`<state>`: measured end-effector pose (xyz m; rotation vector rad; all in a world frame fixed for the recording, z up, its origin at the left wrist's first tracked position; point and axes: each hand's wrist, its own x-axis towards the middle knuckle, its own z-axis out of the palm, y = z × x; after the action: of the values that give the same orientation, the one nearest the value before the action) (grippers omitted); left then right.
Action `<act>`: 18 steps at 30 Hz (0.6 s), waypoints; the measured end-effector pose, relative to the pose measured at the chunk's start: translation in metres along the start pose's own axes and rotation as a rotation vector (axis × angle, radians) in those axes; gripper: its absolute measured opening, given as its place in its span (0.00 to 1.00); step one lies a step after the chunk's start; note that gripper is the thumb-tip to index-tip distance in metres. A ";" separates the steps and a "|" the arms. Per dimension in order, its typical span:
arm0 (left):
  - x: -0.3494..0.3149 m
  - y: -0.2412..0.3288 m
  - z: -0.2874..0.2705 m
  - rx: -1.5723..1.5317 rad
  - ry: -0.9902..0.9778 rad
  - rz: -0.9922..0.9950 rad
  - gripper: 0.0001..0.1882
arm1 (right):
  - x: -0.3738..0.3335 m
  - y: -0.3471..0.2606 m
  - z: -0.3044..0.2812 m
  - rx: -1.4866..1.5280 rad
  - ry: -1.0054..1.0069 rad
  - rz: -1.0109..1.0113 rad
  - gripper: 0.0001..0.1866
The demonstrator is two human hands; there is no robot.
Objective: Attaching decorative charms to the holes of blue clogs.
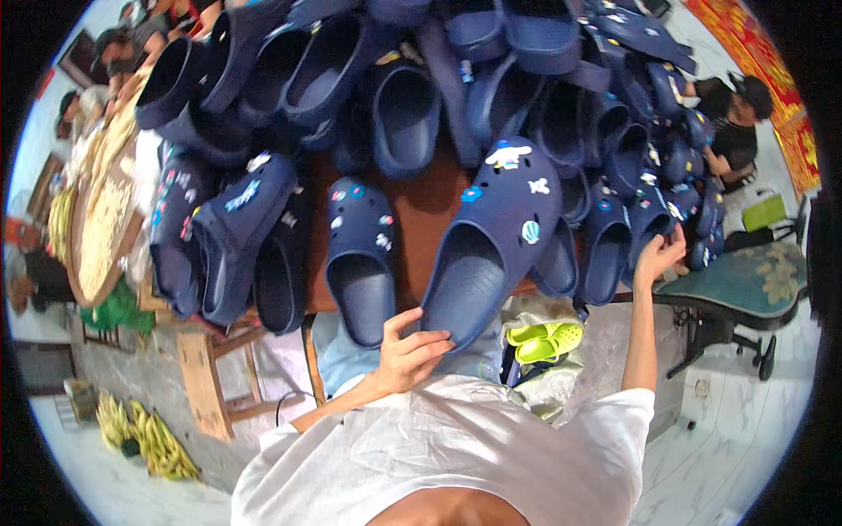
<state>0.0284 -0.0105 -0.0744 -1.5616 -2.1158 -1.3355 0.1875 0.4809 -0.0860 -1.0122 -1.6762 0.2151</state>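
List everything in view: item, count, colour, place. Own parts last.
Held clog: 1, navy, centre front
Other clogs: many, overlapping, no exact count, navy, across the table
Shoe charms: many, white, blue and mixed, on clog uppers
Table: 1, reddish-brown, under the clogs
Lime clogs: 2, lime green, below table edge, right of centre
Wooden stool: 1, light brown, lower left
Swivel chair: 1, dark green seat, right
Bananas: bunches, yellow-green, lower-left floor
Wall hanging: at least 1, red and gold, upper right
Co-workers: several, dark clothing on some, upper left and right
White top: 1, white, wearer's torso
Left hand: 1, bare, at held clog's heel
Right hand: 1, bare, by right-side clogs
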 end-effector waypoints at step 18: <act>-0.031 0.002 0.011 0.071 -0.197 -0.161 0.15 | -0.211 -0.249 -0.007 0.542 -1.114 -0.205 0.33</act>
<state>0.0472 -0.0231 -0.0979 -1.5819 -2.4244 -1.1810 0.0720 0.1755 -0.0818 -0.2547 -2.4659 1.1875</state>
